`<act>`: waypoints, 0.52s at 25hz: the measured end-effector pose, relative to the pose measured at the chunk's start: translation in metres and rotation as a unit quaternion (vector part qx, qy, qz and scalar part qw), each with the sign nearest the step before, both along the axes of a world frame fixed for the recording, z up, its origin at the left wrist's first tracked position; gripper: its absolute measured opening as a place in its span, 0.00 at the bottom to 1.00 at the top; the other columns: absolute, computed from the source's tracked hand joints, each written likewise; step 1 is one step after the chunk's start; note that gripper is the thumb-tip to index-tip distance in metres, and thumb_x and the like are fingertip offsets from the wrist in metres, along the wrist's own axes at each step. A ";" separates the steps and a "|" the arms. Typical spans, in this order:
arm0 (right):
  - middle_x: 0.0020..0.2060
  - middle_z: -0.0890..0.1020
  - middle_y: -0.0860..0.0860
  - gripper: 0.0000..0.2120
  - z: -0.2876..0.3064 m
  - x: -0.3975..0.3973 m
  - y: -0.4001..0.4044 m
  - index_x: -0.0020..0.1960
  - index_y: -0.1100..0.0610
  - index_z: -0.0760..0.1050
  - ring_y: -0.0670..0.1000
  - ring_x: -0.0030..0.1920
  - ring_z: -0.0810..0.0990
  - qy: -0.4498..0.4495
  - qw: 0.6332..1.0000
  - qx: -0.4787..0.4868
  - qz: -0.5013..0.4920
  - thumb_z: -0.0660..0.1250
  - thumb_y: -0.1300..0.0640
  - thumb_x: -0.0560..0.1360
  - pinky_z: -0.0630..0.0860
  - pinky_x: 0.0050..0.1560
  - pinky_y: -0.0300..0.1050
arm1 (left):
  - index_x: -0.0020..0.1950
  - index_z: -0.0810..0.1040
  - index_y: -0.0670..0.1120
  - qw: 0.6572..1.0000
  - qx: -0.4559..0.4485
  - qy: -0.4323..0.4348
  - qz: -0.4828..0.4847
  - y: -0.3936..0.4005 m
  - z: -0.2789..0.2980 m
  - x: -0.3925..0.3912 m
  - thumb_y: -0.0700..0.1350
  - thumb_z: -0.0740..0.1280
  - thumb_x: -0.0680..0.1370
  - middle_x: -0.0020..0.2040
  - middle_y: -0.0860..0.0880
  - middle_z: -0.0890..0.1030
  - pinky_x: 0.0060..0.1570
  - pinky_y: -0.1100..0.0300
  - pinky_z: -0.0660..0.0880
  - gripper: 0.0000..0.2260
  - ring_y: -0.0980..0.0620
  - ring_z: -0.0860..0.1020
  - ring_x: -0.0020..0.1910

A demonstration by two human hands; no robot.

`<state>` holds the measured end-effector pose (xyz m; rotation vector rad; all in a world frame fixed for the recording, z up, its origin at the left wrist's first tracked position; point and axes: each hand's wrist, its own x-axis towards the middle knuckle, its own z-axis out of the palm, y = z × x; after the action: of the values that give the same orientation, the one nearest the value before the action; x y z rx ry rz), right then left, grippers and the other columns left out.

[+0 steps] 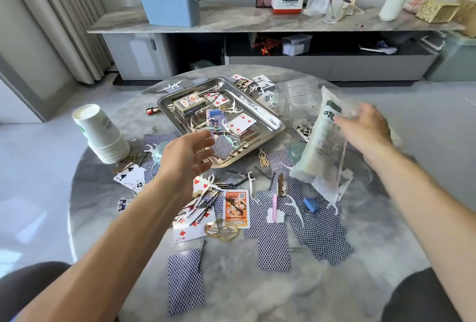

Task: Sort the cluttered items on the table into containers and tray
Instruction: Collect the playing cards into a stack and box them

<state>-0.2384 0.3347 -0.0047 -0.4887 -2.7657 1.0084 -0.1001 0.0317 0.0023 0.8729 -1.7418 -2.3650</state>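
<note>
Nearest the lens: two bare forearms reaching out over a round marble table (231,293) strewn with clutter. Beyond them, a steel tray (268,122) set at a slant, already holding a boxed card deck (189,103), loose cards, floss picks and a blue clip. To its right, a clear ribbed container (296,97); to its left, a stack of paper cups (100,133) lying tilted on its side.

Raised on the right, a clear plastic bag (322,146), long axis running from upper right down toward lower left, lower end hanging just above the scattered cards. Right hand (365,126) against the bag's upper part, fingers spread and only lightly bent; blurred, so a firm grip cannot be confirmed. Left hand (188,151) hovering over the tray's near corner, fingers relaxed and apart, holding nothing.

Smaller still: face-down playing cards (273,247) fanned across the near half, an orange card box (235,209) at centre, gold hair clips (221,229) just before it, dark bobby pins (206,198) to its left, white floss picks (296,208) and a small blue clip (310,204) under the bag.

Probably bag to be opened or steadied: left hand lies left of and below it, well apart, needing to cross rightward over the tray's corner.
</note>
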 end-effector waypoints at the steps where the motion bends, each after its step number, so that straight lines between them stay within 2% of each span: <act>1: 0.60 0.79 0.55 0.23 -0.001 0.007 -0.003 0.63 0.57 0.74 0.58 0.59 0.78 0.020 0.999 0.023 0.015 0.71 0.50 0.71 0.73 0.58 0.49 | 0.55 0.83 0.46 1.000 -0.019 -0.007 -0.011 -0.003 -0.004 0.001 0.44 0.68 0.78 0.50 0.49 0.86 0.42 0.58 0.76 0.08 0.52 0.82 0.48; 3: 0.54 0.81 0.51 0.17 0.000 0.029 -0.013 0.59 0.53 0.76 0.54 0.55 0.79 0.055 0.997 0.004 0.051 0.70 0.53 0.72 0.75 0.57 0.47 | 0.53 0.84 0.47 0.995 -0.077 -0.023 -0.056 -0.005 -0.010 0.005 0.42 0.69 0.77 0.50 0.49 0.86 0.40 0.59 0.77 0.07 0.52 0.82 0.46; 5: 0.44 0.81 0.44 0.08 -0.001 0.058 -0.033 0.51 0.51 0.78 0.48 0.44 0.80 0.081 0.990 0.007 0.113 0.69 0.55 0.72 0.74 0.45 0.41 | 0.51 0.84 0.48 0.983 -0.146 -0.023 -0.111 -0.007 -0.015 0.016 0.41 0.69 0.77 0.48 0.49 0.86 0.41 0.59 0.75 0.06 0.52 0.80 0.44; 7: 0.39 0.80 0.40 0.02 -0.004 0.090 -0.062 0.46 0.51 0.79 0.40 0.38 0.78 0.076 0.974 0.022 0.212 0.69 0.56 0.74 0.70 0.36 0.36 | 0.48 0.84 0.49 0.953 -0.261 -0.013 -0.155 -0.015 -0.017 0.035 0.42 0.68 0.77 0.43 0.51 0.85 0.39 0.62 0.73 0.05 0.54 0.80 0.41; 8: 0.38 0.81 0.41 0.01 -0.007 0.106 -0.075 0.45 0.51 0.80 0.40 0.37 0.78 0.064 0.961 0.030 0.267 0.69 0.56 0.75 0.69 0.34 0.35 | 0.46 0.84 0.50 0.917 -0.355 -0.011 -0.182 -0.019 -0.019 0.045 0.42 0.68 0.76 0.40 0.53 0.85 0.37 0.63 0.73 0.05 0.55 0.80 0.39; 10: 0.39 0.83 0.43 0.03 -0.015 0.139 -0.099 0.43 0.52 0.80 0.42 0.37 0.79 0.030 0.921 0.055 0.384 0.69 0.57 0.75 0.71 0.34 0.37 | 0.45 0.83 0.50 0.805 -0.544 -0.029 -0.235 -0.032 -0.024 0.077 0.45 0.69 0.75 0.38 0.54 0.83 0.41 0.60 0.76 0.04 0.54 0.81 0.40; 11: 0.39 0.83 0.44 0.03 -0.021 0.155 -0.106 0.43 0.52 0.80 0.43 0.37 0.78 0.009 0.899 0.070 0.433 0.69 0.57 0.75 0.71 0.36 0.39 | 0.45 0.82 0.51 0.755 -0.598 -0.044 -0.265 -0.038 -0.029 0.095 0.48 0.69 0.74 0.40 0.54 0.83 0.45 0.58 0.76 0.03 0.52 0.81 0.43; 12: 0.40 0.83 0.44 0.03 -0.028 0.172 -0.109 0.43 0.51 0.80 0.43 0.37 0.77 -0.016 0.877 0.089 0.472 0.69 0.56 0.75 0.71 0.37 0.40 | 0.47 0.81 0.53 0.725 -0.620 -0.061 -0.295 -0.041 -0.038 0.113 0.52 0.70 0.73 0.42 0.55 0.83 0.48 0.57 0.76 0.05 0.51 0.81 0.45; 13: 0.41 0.82 0.44 0.02 -0.037 0.188 -0.110 0.43 0.50 0.79 0.43 0.38 0.77 -0.040 0.858 0.111 0.499 0.68 0.55 0.75 0.72 0.39 0.41 | 0.49 0.79 0.54 0.711 -0.619 -0.077 -0.324 -0.044 -0.047 0.130 0.57 0.71 0.71 0.45 0.57 0.82 0.49 0.57 0.75 0.10 0.52 0.80 0.47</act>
<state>-0.0503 0.2250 -0.0416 1.0783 -3.1161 0.7465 0.0296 -0.0120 -0.0448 0.1789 -3.2571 -0.6249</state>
